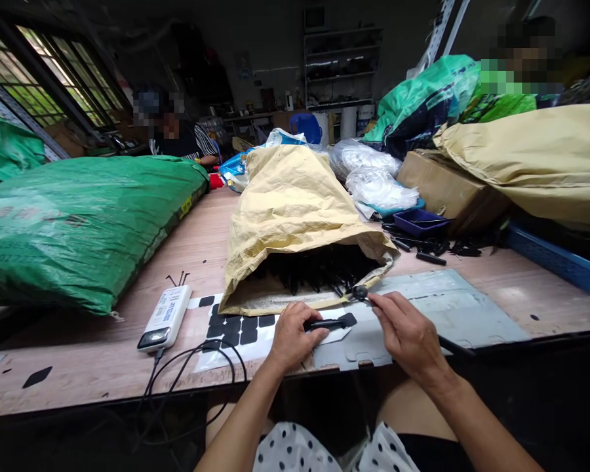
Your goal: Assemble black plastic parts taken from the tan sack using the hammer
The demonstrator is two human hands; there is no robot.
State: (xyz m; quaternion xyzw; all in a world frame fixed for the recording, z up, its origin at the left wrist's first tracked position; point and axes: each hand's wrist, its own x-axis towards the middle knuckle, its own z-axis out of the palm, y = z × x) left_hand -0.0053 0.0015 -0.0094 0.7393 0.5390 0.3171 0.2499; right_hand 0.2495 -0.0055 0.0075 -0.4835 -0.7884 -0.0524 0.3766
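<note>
My left hand (297, 334) is closed around a slim black plastic part (329, 323) with a flat, wider end that points right. Between the thumb and fingers of my right hand (407, 331) is a small black rounded piece (360, 293), held at the bag's lower lip. Just beyond both hands lies an open tan woven bag (290, 203), its mouth toward me. Many dark slender parts (314, 269) show inside it. Under and left of my left hand is a white sheet (209, 359) bearing black rounded-square stickers (230, 328).
A white power bank (166, 318) with a looped black cable (191, 354) lies at left, near a full green sack (78, 229). To the right are a grey board (442, 308), loose black parts (430, 258), a purple tray (421, 223) and a cardboard box (452, 187). Two people are farther back.
</note>
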